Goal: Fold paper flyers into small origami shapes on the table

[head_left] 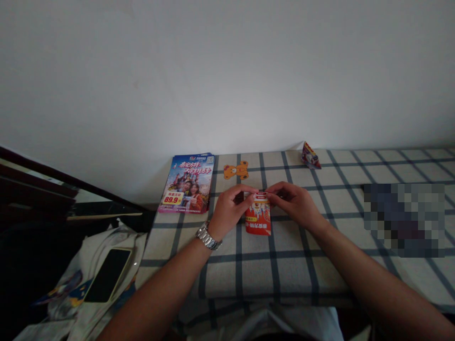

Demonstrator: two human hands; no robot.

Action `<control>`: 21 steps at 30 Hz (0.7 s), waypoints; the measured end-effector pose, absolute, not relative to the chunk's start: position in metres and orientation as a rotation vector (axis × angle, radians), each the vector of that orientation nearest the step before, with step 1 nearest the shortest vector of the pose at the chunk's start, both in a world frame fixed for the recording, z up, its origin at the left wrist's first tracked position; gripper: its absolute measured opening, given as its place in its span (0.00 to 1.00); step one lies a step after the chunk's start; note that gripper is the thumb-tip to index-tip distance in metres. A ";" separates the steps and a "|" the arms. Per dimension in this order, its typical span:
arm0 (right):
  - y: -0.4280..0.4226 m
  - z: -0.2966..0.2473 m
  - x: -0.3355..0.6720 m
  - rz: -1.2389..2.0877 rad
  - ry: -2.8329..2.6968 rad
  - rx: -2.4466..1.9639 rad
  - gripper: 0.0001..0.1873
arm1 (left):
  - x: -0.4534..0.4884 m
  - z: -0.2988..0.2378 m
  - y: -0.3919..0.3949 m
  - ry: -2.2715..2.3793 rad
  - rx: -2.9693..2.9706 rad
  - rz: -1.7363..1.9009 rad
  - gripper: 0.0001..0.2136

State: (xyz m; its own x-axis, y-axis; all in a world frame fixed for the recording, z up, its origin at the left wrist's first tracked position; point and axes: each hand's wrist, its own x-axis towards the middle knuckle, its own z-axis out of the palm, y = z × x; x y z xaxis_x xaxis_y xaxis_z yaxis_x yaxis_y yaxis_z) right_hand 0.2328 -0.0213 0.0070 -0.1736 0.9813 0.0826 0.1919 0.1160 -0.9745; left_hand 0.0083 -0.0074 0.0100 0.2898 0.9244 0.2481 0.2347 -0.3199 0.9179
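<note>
Stacked flyers (186,183) lie at left. Left hand (232,208), above a metal wristwatch (208,237), pinches the red printed leaflet (258,221) at its upper left, over the checked tablecloth (227,279). Right hand (293,201) pinches its upper right. Matched edges and even fingertip pressure should keep creases square.

On the checked tablecloth (291,279), flyers (186,182) are stacked near a bear (235,171). Folded paper (310,156) and a blurred item (401,218) are placed farther right.
</note>
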 end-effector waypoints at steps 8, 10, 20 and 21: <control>-0.022 0.007 0.233 1.151 -1.532 -1.196 0.15 | 0.009 0.013 -0.009 1.037 1.723 1.074 0.06; -0.022 0.009 0.233 1.143 -1.541 -1.200 0.14 | 0.009 0.013 -0.009 1.048 1.727 1.068 0.06; -0.021 0.009 0.234 1.138 -1.628 -1.194 0.15 | 0.009 0.012 -0.009 1.040 1.775 1.056 0.06; -0.021 0.008 0.234 1.149 -1.643 -1.193 0.16 | 0.010 0.011 -0.009 1.035 1.776 1.053 0.06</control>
